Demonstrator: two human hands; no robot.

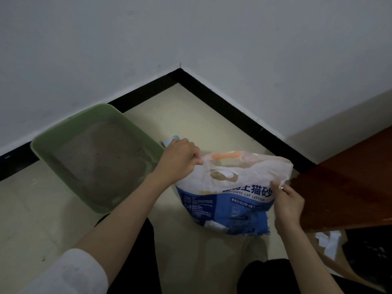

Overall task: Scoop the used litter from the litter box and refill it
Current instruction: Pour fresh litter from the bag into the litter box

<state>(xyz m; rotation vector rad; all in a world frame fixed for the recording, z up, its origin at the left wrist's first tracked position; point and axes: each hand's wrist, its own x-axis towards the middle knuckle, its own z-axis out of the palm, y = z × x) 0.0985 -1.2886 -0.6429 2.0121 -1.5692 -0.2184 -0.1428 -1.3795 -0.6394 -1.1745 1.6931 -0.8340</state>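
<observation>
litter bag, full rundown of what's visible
The litter bag is white plastic above a blue printed lower half reading "BENTONITE CAT LITTER", with an orange handle at the top. It stands crumpled on the floor, right of the green litter box. The left hand pinches its top left edge; the right hand grips its right edge.

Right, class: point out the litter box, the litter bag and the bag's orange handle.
litter box point(47, 143), head view, near left rim
litter bag point(214, 206), head view, blue printed front
orange handle point(226, 155), head view, middle of the grip
</observation>
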